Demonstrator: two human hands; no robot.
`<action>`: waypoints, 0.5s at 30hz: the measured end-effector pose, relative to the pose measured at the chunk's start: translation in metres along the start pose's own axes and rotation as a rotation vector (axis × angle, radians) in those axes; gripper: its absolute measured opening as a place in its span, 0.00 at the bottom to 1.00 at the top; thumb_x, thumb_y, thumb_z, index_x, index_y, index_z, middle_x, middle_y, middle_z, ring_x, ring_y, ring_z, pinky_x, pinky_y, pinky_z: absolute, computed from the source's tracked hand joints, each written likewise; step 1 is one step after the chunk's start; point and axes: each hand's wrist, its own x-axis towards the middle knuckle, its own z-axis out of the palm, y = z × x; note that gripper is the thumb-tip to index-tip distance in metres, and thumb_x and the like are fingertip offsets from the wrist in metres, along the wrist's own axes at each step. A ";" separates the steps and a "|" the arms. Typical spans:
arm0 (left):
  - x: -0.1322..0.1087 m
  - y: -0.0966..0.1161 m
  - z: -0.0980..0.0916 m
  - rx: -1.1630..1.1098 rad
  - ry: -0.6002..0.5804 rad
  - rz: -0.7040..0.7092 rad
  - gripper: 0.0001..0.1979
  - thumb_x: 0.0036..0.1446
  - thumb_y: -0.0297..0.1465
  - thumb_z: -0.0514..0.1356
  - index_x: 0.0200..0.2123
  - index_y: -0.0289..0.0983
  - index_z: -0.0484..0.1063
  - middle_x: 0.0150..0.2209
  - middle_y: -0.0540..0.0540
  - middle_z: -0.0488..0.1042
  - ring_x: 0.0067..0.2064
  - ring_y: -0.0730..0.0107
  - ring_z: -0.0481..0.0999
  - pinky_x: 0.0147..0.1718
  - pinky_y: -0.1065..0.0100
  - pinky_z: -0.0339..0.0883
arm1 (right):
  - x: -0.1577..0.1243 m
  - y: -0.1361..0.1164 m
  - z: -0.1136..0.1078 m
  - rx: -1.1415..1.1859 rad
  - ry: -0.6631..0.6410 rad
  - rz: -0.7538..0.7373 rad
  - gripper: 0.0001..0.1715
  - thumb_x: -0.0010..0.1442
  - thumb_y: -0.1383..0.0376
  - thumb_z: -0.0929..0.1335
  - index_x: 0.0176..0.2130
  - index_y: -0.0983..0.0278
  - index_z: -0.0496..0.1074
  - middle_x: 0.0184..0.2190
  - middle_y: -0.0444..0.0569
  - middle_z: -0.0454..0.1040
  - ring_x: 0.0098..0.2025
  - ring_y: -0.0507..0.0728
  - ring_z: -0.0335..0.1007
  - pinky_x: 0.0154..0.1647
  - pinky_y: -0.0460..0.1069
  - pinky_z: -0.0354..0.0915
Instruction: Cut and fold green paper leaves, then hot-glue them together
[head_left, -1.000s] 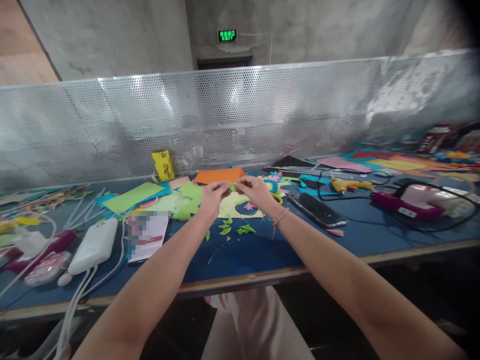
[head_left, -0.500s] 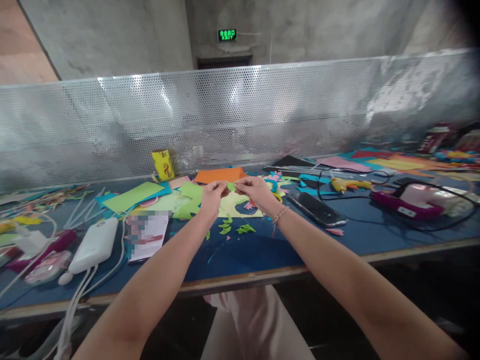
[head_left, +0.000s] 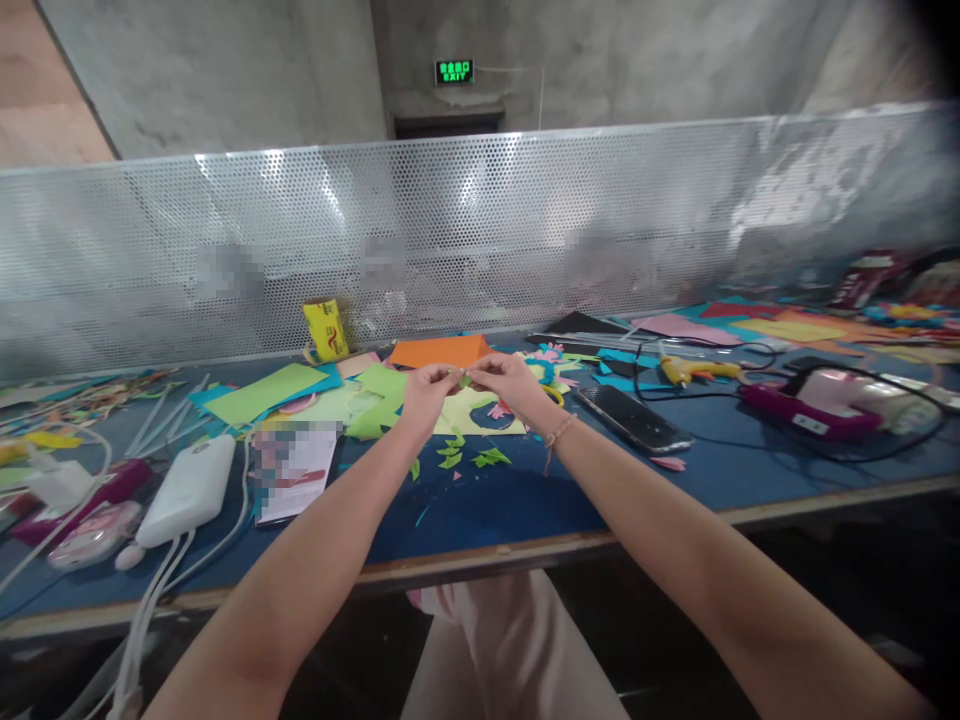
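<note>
Green paper piece (head_left: 465, 380): small, partly hidden, over the middle of the surface (head_left: 517, 510).
Left hand (head_left: 425, 394): grip pinching the piece's left side.
Right hand (head_left: 513, 386): grip pinching its right side; bracelet (head_left: 559, 431) at the wrist.
Green scraps (head_left: 491, 459): loose, between the hands and the front edge.
Orange sheet (head_left: 439, 352): beyond the hands, near the back edge.
Dark phone (head_left: 634, 419): flat, right of the right hand.

Wall sign (head_left: 454, 71) — "安全出口 EXIT"
</note>
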 end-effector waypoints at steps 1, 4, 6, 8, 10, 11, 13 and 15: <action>0.000 0.000 0.000 0.010 -0.012 0.008 0.09 0.39 0.35 0.63 0.21 0.34 0.70 0.19 0.51 0.67 0.24 0.78 0.65 0.28 0.72 0.61 | 0.000 -0.001 0.000 -0.048 -0.010 -0.009 0.15 0.44 0.57 0.69 0.26 0.67 0.70 0.22 0.45 0.70 0.25 0.48 0.66 0.32 0.47 0.66; 0.000 0.001 0.001 0.004 -0.025 0.012 0.09 0.40 0.35 0.63 0.21 0.35 0.70 0.20 0.52 0.68 0.24 0.77 0.65 0.29 0.71 0.61 | -0.001 -0.004 -0.001 -0.144 -0.001 -0.026 0.14 0.46 0.56 0.68 0.25 0.66 0.69 0.21 0.46 0.70 0.23 0.49 0.65 0.29 0.46 0.65; 0.000 0.000 0.000 0.003 -0.019 0.004 0.09 0.41 0.36 0.61 0.22 0.35 0.70 0.20 0.51 0.68 0.24 0.76 0.66 0.29 0.70 0.62 | -0.002 -0.006 -0.002 -0.191 0.015 -0.050 0.13 0.47 0.57 0.67 0.25 0.66 0.70 0.20 0.46 0.70 0.23 0.49 0.65 0.27 0.46 0.64; 0.000 0.000 -0.001 0.091 -0.019 0.020 0.10 0.44 0.37 0.60 0.21 0.35 0.71 0.19 0.50 0.69 0.24 0.75 0.67 0.28 0.70 0.62 | -0.002 -0.006 -0.002 -0.258 0.021 -0.094 0.12 0.48 0.58 0.66 0.24 0.66 0.69 0.19 0.46 0.69 0.22 0.49 0.64 0.25 0.46 0.62; 0.000 0.000 -0.002 0.209 -0.004 0.061 0.10 0.44 0.37 0.59 0.20 0.35 0.71 0.18 0.49 0.69 0.23 0.73 0.68 0.26 0.70 0.61 | -0.003 -0.007 -0.002 -0.316 0.024 -0.135 0.12 0.49 0.60 0.65 0.23 0.66 0.69 0.19 0.46 0.69 0.22 0.49 0.63 0.24 0.46 0.61; -0.001 0.001 -0.002 0.250 0.007 0.082 0.10 0.45 0.37 0.60 0.20 0.35 0.70 0.18 0.49 0.69 0.23 0.72 0.68 0.25 0.71 0.61 | -0.003 -0.007 -0.001 -0.329 0.028 -0.143 0.12 0.49 0.60 0.65 0.22 0.66 0.68 0.19 0.46 0.69 0.22 0.49 0.63 0.23 0.46 0.60; 0.000 0.002 -0.002 0.263 0.027 0.097 0.10 0.45 0.36 0.60 0.19 0.35 0.69 0.17 0.49 0.69 0.22 0.73 0.68 0.24 0.71 0.60 | -0.003 -0.007 0.000 -0.333 0.037 -0.135 0.11 0.49 0.60 0.65 0.23 0.66 0.68 0.19 0.46 0.69 0.22 0.49 0.63 0.23 0.46 0.60; 0.001 0.004 -0.002 0.238 0.037 0.080 0.11 0.45 0.36 0.60 0.18 0.35 0.68 0.16 0.50 0.68 0.21 0.73 0.68 0.24 0.71 0.60 | -0.003 -0.007 0.000 -0.334 0.050 -0.117 0.11 0.49 0.60 0.65 0.23 0.66 0.68 0.18 0.46 0.69 0.21 0.49 0.63 0.24 0.46 0.60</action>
